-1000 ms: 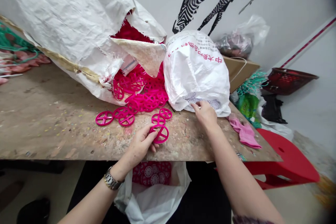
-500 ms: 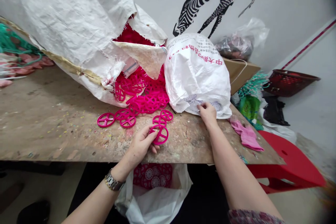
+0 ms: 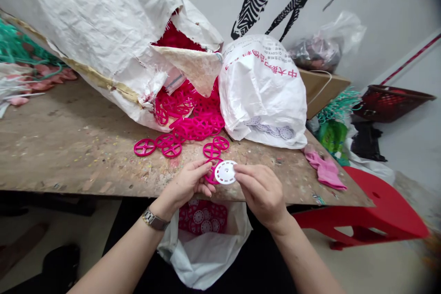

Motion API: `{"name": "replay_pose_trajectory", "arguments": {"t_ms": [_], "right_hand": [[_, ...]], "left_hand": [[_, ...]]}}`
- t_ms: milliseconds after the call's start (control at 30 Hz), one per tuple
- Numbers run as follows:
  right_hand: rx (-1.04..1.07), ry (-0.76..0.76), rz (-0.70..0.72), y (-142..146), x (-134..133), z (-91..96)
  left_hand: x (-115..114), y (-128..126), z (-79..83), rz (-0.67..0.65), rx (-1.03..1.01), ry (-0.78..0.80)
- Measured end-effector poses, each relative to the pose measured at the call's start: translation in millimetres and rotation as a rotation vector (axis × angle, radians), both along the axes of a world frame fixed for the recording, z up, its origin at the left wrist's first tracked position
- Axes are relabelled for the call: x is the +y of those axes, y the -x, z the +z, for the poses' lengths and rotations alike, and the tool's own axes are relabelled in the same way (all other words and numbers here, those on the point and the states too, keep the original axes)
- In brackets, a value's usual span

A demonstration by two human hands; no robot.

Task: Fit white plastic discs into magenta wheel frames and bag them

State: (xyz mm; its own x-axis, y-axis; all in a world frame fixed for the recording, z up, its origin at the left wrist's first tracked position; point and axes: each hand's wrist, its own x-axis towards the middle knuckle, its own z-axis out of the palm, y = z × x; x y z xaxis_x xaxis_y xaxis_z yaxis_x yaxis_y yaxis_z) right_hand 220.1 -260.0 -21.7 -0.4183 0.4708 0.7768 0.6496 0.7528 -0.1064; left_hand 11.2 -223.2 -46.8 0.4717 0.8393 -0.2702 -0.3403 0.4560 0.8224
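Left hand (image 3: 188,184) gripped a pink wheel (image 3: 210,176); right hand (image 3: 262,191) pinched a white disc (image 3: 225,172) over it; centring them first seemed wise.

One left hand (image 3: 186,184) and one right hand (image 3: 262,191) are holding one white disc (image 3: 225,172) and one pink wheel (image 3: 210,178). Five loose wheels (image 3: 144,147) are lying beside two white sacks (image 3: 265,87).
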Motion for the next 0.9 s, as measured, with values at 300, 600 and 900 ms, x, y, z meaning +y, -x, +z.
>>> {"name": "replay_pose_trajectory", "arguments": {"t_ms": [300,600,900], "right_hand": [[-0.124,0.050,0.046,4,-6,-14.7],[0.449,0.581,-0.130,23,-22,-15.4],[0.599,0.831,-0.134,31,-20,-15.3]], "left_hand": [[-18,1,-0.5,-0.109,-0.040,-0.047],[-25,-5,-1.1,-0.052,0.192,-0.383],[-31,-5,4.2,-0.098,0.267,-0.517]]}}
